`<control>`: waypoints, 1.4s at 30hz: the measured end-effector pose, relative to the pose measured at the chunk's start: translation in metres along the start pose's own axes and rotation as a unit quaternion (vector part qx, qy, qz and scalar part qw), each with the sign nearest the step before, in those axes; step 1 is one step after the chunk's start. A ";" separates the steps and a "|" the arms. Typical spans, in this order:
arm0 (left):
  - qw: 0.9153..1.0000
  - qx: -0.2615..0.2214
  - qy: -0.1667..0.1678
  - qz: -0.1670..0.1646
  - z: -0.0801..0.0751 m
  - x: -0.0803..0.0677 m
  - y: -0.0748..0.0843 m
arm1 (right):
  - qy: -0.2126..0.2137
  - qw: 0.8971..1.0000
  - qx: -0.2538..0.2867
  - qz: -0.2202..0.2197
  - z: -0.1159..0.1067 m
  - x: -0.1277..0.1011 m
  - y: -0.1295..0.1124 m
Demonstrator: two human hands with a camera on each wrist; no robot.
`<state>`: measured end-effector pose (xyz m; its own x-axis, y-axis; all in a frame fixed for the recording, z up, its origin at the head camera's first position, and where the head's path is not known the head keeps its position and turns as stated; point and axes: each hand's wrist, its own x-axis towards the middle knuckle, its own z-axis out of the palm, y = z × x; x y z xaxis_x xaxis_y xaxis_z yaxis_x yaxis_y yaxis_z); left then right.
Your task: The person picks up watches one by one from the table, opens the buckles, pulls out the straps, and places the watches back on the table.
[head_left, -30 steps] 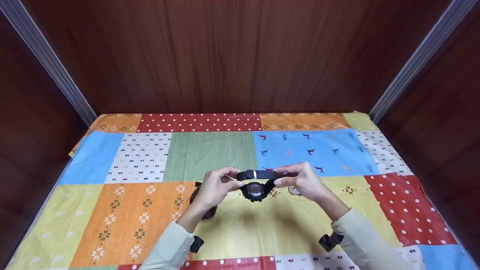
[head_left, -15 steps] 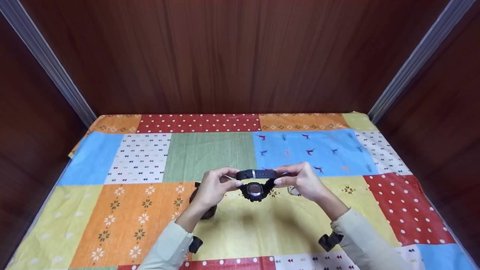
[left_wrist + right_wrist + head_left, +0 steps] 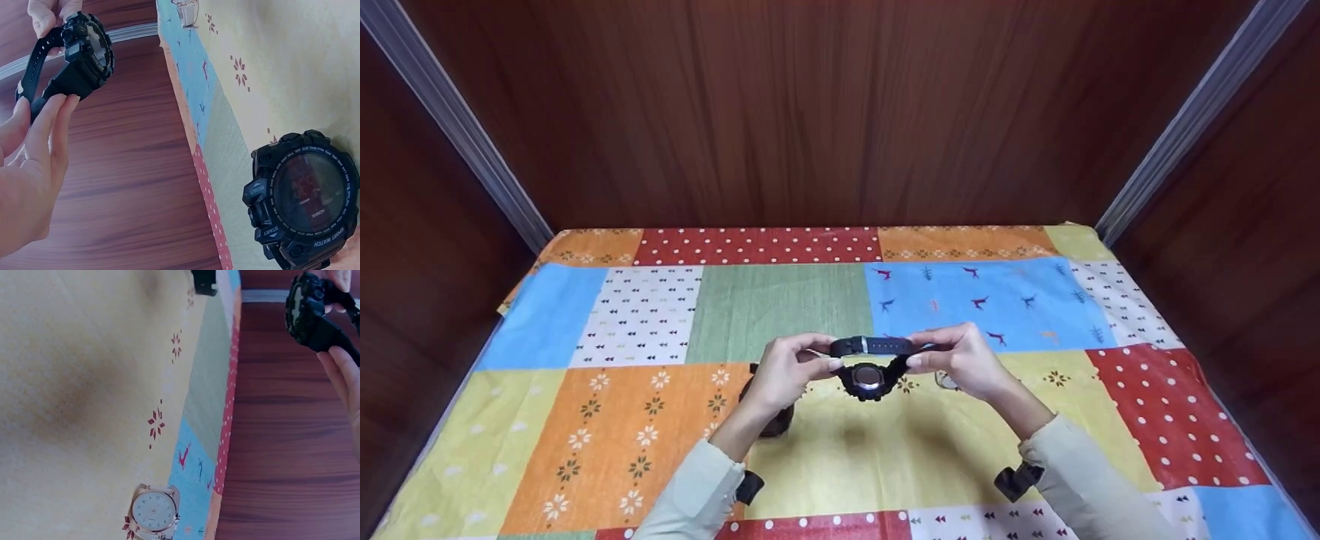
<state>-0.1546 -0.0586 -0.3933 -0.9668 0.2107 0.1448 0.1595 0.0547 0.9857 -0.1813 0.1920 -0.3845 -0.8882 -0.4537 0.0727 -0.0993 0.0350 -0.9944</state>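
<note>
Shifted slightly leftward, a round-cased black watch (image 3: 868,377) is being pinched by fingertips of the left hand (image 3: 784,373) and right hand (image 3: 969,364).

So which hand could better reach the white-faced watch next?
Probably the right hand: the white-faced watch lies closer to it than to the left hand. Both hands hold the raised black watch, though.

The black digital sport watch (image 3: 306,194) lying on the table (image 3: 270,67) reads "SPORT WATCH" along its outer rim and "START" beside a side button (image 3: 267,232); its display (image 3: 310,188) appears to say "HONHX", near blurred red digits. Tiny bezel lettering is unclear. The analogue wristwatch (image 3: 153,511) carries Arabic numerals, 12 among them. Any lettering on the raised black wristwatch (image 3: 90,50) is illegible.
</note>
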 end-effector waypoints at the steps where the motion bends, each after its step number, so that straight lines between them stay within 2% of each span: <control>1: 1.000 0.002 0.002 -0.001 0.000 0.000 0.000 | 0.000 1.000 0.001 0.001 0.000 0.000 0.000; 5: 1.000 0.003 0.001 -0.005 -0.001 0.001 0.000 | -0.001 1.000 0.004 0.000 -0.002 0.001 0.002; 7: 1.000 -0.019 0.000 -0.013 -0.002 0.001 0.000 | -0.003 1.000 0.022 -0.006 -0.004 0.001 0.003; 10: 0.997 -0.071 0.000 -0.028 -0.006 0.000 -0.001 | -0.014 0.996 0.087 -0.028 -0.010 0.000 0.006; 13: 0.994 -0.100 0.000 -0.034 -0.009 0.000 0.000 | -0.025 0.990 0.134 -0.034 -0.013 -0.001 0.005; 18: 0.997 -0.079 -0.014 -0.020 -0.006 0.002 0.000 | -0.029 0.993 0.109 -0.021 -0.015 -0.001 0.004; 21: 0.996 -0.080 -0.019 -0.025 -0.004 0.005 -0.002 | -0.039 0.994 0.101 -0.018 -0.016 -0.001 0.006; 26: 0.994 -0.091 -0.016 -0.060 -0.001 0.012 -0.003 | -0.048 0.991 0.123 0.019 -0.019 0.003 0.007; 32: 0.988 -0.096 -0.006 -0.123 0.003 0.028 -0.006 | -0.003 0.987 0.137 0.082 -0.016 0.018 0.009; 37: 0.983 -0.087 0.006 -0.165 0.006 0.039 -0.016 | 0.021 0.981 0.124 0.146 -0.014 0.031 0.017; 42: 0.978 -0.058 0.022 -0.198 0.009 0.046 -0.030 | 0.030 0.975 0.115 0.188 -0.012 0.040 0.031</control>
<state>-0.2024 -0.0413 -0.4171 -0.9564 0.1538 -0.2485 -0.2495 0.0126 0.9683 -0.2251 0.1859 -0.4119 -0.8674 -0.3946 -0.3031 0.3357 -0.0147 -0.9418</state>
